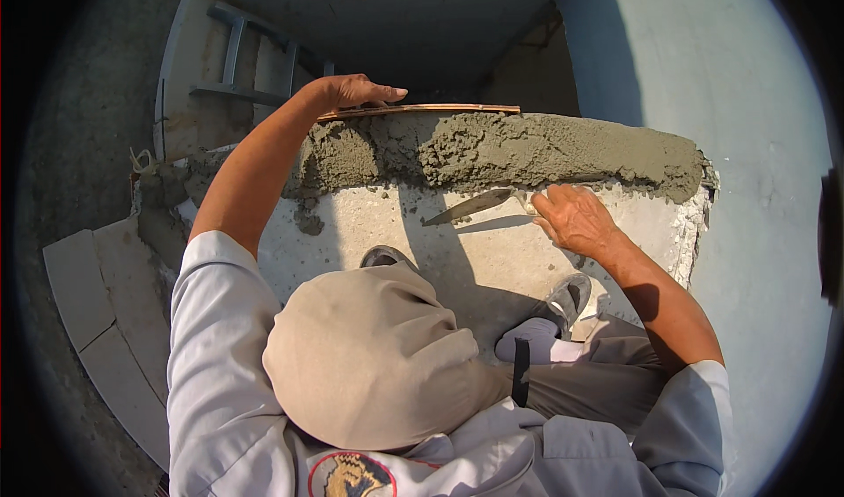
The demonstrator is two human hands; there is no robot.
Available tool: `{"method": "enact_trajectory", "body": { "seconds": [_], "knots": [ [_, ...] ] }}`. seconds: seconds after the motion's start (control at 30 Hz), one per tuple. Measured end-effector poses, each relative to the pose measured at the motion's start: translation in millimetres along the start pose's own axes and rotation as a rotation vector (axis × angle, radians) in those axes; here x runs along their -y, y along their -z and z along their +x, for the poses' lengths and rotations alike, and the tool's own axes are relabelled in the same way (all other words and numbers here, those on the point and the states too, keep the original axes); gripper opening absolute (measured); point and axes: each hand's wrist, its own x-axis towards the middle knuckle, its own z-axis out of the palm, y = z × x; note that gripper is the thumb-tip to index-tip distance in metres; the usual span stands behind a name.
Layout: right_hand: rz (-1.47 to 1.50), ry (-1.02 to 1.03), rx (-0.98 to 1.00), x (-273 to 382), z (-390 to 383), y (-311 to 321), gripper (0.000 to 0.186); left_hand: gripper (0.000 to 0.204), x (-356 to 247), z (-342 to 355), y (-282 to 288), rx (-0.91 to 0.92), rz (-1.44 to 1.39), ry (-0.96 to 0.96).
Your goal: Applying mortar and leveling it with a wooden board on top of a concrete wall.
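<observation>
Steadying the thin wooden strip (457, 108) along the mortar's far edge looks like the main call for the left hand (360, 92), which lies over the strip's left end with one finger stretched along it; the underside is hidden, so I cannot tell whether it is gripping. The right hand (576, 220) is closed around the handle of a pointing trowel (470, 205), its blade aimed left over the pale slab, just on the near side of the mortar bed (563, 149). Good practice here would be short, firm strokes with a low blade angle, pressing mortar toward the strip without shoving it outward. The grey mortar is damp-looking, crumbly and pitted at its middle and left, smoother and more rounded toward the right. The slab (369, 229) is hard, chalky and speckled with crumbs; the trowel blade is narrow, tapered and mortar-smeared.
</observation>
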Motion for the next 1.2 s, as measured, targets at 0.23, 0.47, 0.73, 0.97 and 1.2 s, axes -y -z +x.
{"method": "enact_trajectory", "body": {
  "seconds": [0.23, 0.47, 0.73, 0.97, 1.2],
  "knots": [
    [-0.095, -0.046, -0.243, 32.0, 59.5, -36.7, 0.027, 0.111, -34.8, -5.3, 1.1, 0.049, -0.041, 0.040],
    [-0.039, -0.022, -0.221, 54.4, 41.4, -17.3, 0.026, 0.108, -36.4, -12.2, -1.6, -0.037, 0.007, 0.055],
    [0.003, -0.224, -0.125, 69.3, 86.3, -26.3, 0.024, 0.108, -35.9, -6.0, -3.3, 0.061, -0.046, 0.041],
    [-0.033, 0.016, -0.044, -4.2, -6.9, -18.8, 0.037, 0.108, -14.2, -0.5, 1.4, 0.031, -0.043, 0.047],
    [-0.129, -0.163, -0.148, -19.4, 1.7, -27.8, 0.038, 0.109, -35.2, -12.5, 0.3, 0.056, -0.072, 0.056]
  ]
}}
